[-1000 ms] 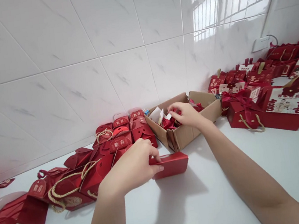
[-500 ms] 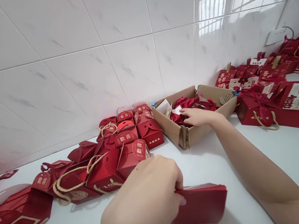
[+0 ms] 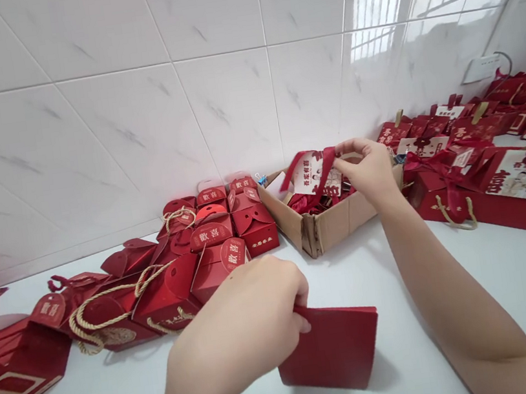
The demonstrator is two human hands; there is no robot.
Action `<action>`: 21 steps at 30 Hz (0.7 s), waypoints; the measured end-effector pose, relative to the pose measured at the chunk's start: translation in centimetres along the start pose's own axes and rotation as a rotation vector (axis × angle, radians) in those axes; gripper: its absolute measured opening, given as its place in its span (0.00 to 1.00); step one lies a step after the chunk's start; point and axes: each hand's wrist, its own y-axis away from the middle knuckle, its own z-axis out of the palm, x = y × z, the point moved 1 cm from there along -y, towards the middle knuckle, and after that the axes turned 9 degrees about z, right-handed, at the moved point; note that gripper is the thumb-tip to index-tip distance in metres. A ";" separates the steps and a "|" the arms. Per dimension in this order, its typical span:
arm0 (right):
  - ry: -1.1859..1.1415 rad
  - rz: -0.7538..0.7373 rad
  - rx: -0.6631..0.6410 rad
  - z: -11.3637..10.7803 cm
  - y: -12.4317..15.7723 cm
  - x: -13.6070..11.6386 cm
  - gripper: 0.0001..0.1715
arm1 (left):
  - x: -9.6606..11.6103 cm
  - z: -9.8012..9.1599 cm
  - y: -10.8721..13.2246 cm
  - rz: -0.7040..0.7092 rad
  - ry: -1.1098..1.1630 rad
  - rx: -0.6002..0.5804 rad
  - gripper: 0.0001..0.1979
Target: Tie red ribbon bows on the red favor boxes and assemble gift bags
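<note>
I hold the left hand (image 3: 264, 314) pinched on the upper left corner of the flat red piece (image 3: 336, 350), upright toward the near edge of the worktop (image 3: 352, 276), and the right hand (image 3: 367, 166) closed on a ribboned card (image 3: 311, 170) above the carton (image 3: 345, 221), near the wall edge. I judge both pick-ups complete, with the handling of this pair incomplete: card and red piece are well apart, the piece shows no card, and more red ribbons (image 3: 306, 204) lie inside the carton
</note>
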 end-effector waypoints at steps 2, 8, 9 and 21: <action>-0.043 0.008 0.008 -0.4 -0.5 0.4 0.18 | 0.1 0.0 0.0 0.003 0.016 0.007 0.07; 0.013 -0.187 -0.125 -1.3 -0.8 0.6 0.18 | 0.2 0.2 0.2 -0.021 0.000 -0.020 0.07; 0.050 -0.217 -0.166 -1.4 -0.8 0.6 0.20 | 0.2 0.2 0.2 -0.023 0.000 -0.024 0.07; 0.474 -0.462 -0.010 -1.3 -0.5 1.2 0.16 | 0.4 0.3 0.2 -0.008 -0.018 -0.051 0.07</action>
